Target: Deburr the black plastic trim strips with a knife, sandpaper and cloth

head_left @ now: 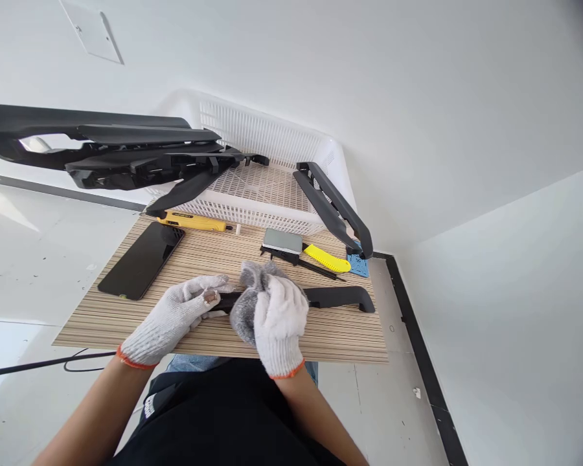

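Note:
A long black plastic trim piece point(337, 297) lies across the front of the striped tabletop, its curved end to the right. My left hand point(177, 314), in a white knit glove with an orange cuff, grips the piece's left end between thumb and fingers. In my right hand point(280, 314), gloved the same way, is a grey fluffy cloth point(245, 314), bunched up and pressed around the middle of the piece. The cloth and glove hide that middle stretch.
Behind stands a white plastic basket point(272, 213) with several black trim pieces point(140, 152) jutting out left, others point(333, 207) overhanging right. On the table point(214, 259) lie a phone point(142, 260), yellow power tool point(194, 221), grey block point(282, 241), black caliper point(279, 255), yellow-handled tool point(327, 257) and blue item point(358, 264).

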